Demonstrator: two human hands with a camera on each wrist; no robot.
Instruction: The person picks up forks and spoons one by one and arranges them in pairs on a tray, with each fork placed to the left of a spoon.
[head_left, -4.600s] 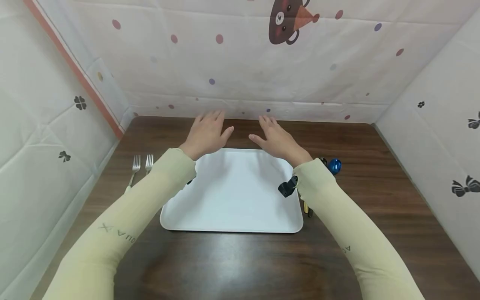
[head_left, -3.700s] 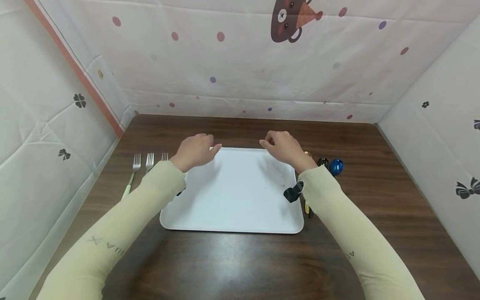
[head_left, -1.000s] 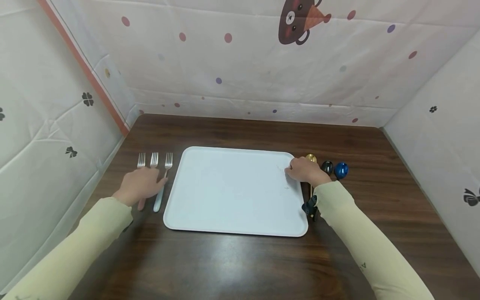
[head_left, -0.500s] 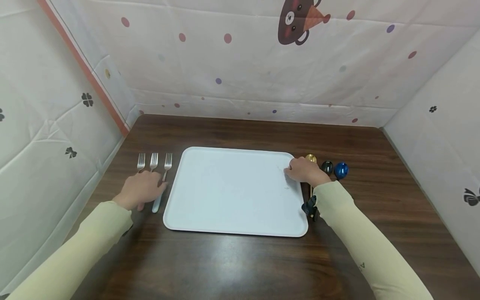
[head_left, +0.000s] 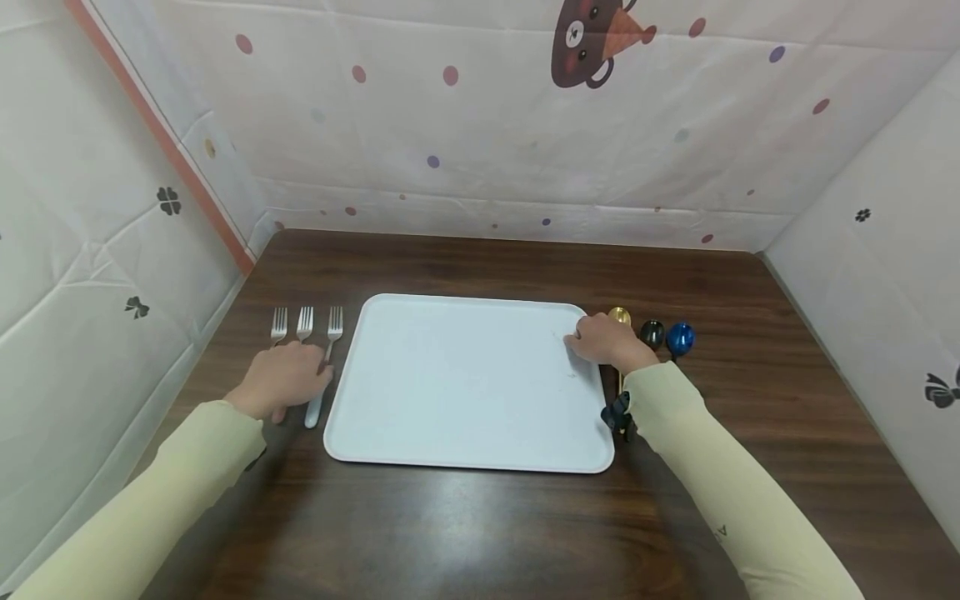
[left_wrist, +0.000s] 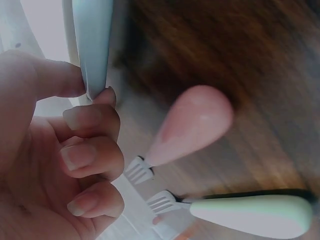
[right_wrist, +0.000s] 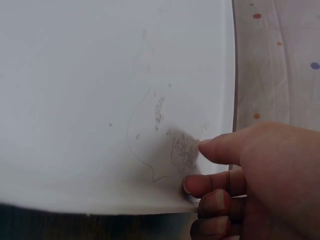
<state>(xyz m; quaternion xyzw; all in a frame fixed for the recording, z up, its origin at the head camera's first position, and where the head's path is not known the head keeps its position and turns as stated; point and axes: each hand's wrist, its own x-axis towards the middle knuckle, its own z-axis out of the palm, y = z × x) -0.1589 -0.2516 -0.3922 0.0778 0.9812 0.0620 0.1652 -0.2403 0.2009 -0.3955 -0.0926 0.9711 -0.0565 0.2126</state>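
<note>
Moved outward from over tray (head_left: 468, 383) since earlier frame: L hand (head_left: 282, 379) & R hand (head_left: 609, 340). L thumb + index pinch white fork (left_wrist: 93, 42) by handle, L of tray; pink fork (left_wrist: 195, 125) adj. R fingers curled at tray's far R edge; can't tell if gripping.
</note>
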